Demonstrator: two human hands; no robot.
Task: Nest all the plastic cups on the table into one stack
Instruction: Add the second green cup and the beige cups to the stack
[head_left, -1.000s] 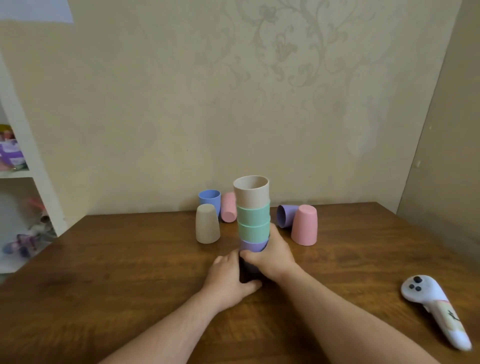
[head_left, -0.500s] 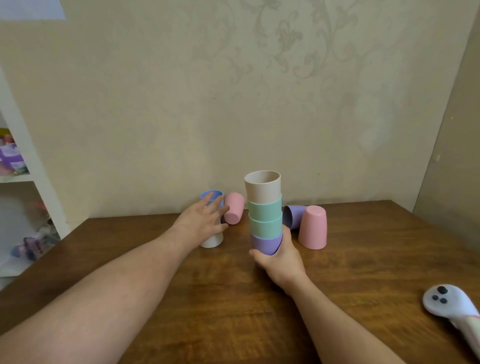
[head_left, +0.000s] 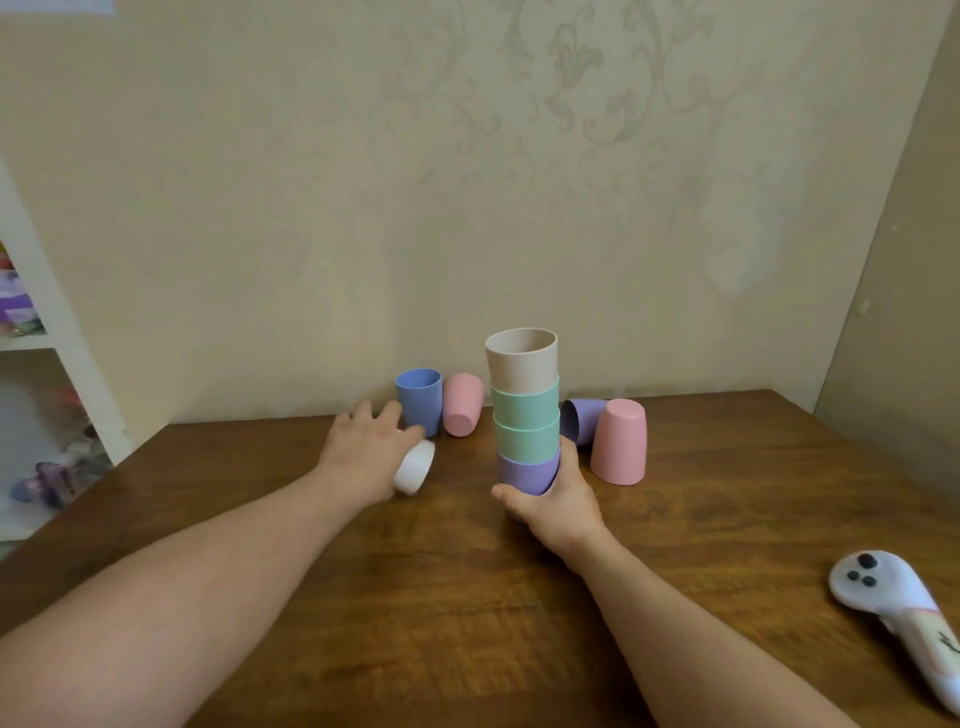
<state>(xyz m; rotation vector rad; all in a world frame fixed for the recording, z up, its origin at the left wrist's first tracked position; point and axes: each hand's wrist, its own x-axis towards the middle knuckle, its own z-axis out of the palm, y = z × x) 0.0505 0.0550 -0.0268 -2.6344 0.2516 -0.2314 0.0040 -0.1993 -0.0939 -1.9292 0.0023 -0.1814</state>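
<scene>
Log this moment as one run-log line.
left hand: grips beige cup, tipped | right hand: holds stack base | loose: blue, two pink, one purple

The right hand (head_left: 553, 499) grips the stack of cups (head_left: 524, 410); the left hand (head_left: 366, 452) holds a tilted beige cup (head_left: 414, 467) above the worktop (head_left: 467, 597).

Left arm extended forward and inward, palm down, left hand (head_left: 366, 452) curled over a pale cup (head_left: 414, 466) tilted on its side. Right forearm angled toward centre; right hand (head_left: 555, 501) wrapped around the base of the upright stack (head_left: 523, 415), thumb in front.
</scene>
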